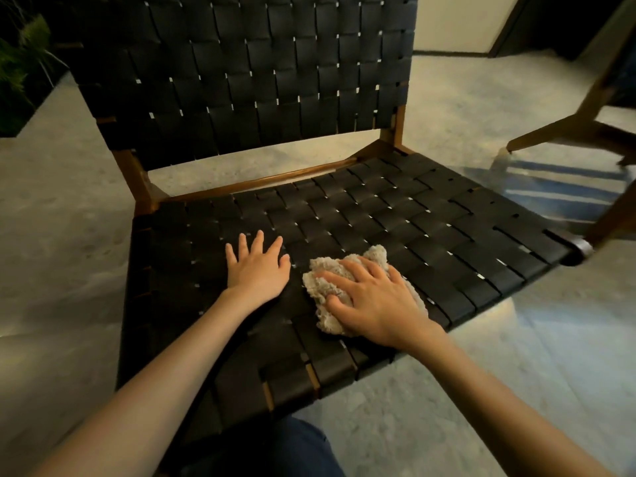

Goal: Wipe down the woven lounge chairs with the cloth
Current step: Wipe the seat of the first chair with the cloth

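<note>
A low lounge chair (395, 215) with black woven straps and a brown wooden frame fills the view, its backrest rising at the top. A crumpled beige cloth (321, 284) lies on the front middle of the seat. My right hand (371, 301) presses flat on the cloth, fingers spread over it and pointing left. My left hand (256, 266) rests flat on the bare seat just left of the cloth, fingers straight and spread.
A second chair's wooden legs (564, 129) stand at the right, close to the seat's right corner. A dark green plant (20, 67) sits at the far left. Pale speckled floor (62, 235) surrounds the chair. My knee in dark trousers (275, 449) is at the bottom.
</note>
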